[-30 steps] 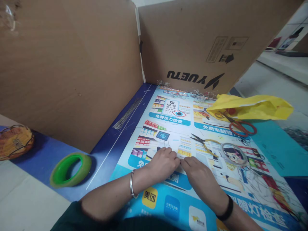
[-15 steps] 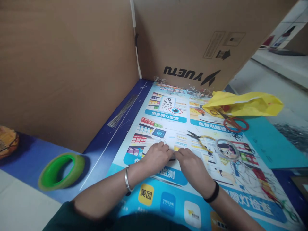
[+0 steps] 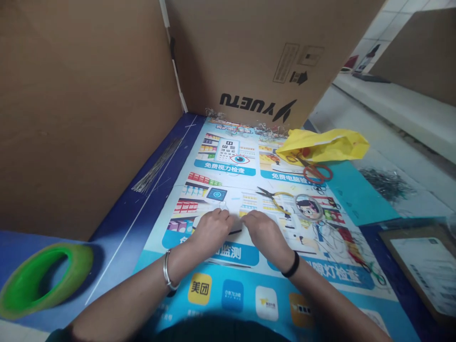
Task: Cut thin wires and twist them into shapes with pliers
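While resting on the poster (image 3: 228, 273) just above printed 监测 and 美团, left hand (image 3: 210, 229) and right hand (image 3: 264, 232) nearly touching, fingers curled, grasp impossible to tell. Beyond: pliers (image 3: 276, 199), cardboard box (image 3: 249, 42) marked YUETU, upside-down.

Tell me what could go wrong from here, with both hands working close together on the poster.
Whatever sits between the left hand and right hand is too small to make out; it could slip and get lost on the busy poster. The pliers lie just beyond the right hand, so a forward reach may snag them.
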Demonstrator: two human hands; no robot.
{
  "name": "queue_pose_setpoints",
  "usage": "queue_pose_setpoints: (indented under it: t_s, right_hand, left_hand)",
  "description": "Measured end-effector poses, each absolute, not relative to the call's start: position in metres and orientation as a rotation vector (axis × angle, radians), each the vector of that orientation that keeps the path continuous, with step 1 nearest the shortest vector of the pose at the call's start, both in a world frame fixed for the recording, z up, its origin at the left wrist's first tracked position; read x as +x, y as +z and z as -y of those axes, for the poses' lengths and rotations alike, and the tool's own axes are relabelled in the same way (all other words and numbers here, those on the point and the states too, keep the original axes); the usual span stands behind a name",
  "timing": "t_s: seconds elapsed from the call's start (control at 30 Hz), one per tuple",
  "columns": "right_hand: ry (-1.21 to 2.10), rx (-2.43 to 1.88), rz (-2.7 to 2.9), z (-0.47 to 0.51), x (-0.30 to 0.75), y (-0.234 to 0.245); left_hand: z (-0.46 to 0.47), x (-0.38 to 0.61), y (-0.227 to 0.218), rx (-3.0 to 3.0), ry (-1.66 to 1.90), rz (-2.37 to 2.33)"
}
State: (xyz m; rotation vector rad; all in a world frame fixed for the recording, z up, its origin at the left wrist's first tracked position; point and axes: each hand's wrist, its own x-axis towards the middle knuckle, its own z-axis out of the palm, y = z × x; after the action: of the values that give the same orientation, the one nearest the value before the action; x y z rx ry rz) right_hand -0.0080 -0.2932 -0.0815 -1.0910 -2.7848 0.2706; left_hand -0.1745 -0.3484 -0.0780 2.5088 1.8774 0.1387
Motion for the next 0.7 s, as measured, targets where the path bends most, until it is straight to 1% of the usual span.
queue_pose_setpoints:
  t_s: [0.1,0.37,0.5,0.7]
  right_hand:
    - [0.258,-1.097,2.779,0.293,-0.009,-0.08]
    - [0.047,-1.152,2.836,0.302,-0.01,-0.069]
    - [0.079,-1.169,2.801,0.299,-0.01,-0.071]
    - [0.207,-1.128,2.684,0.289,-0.01,-0.08]
  left_hand:
    - [0.348,-0.172,-0.074,2.508,0.084,-1.84]
    - [0.35,-0.169,-0.067,2.483,0.058,-1.845]
    - [0.35,-0.17,-0.071,2.473,0.075,-1.887]
    - [0.348,-0.17,-0.076,2.417,0.214,-1.993]
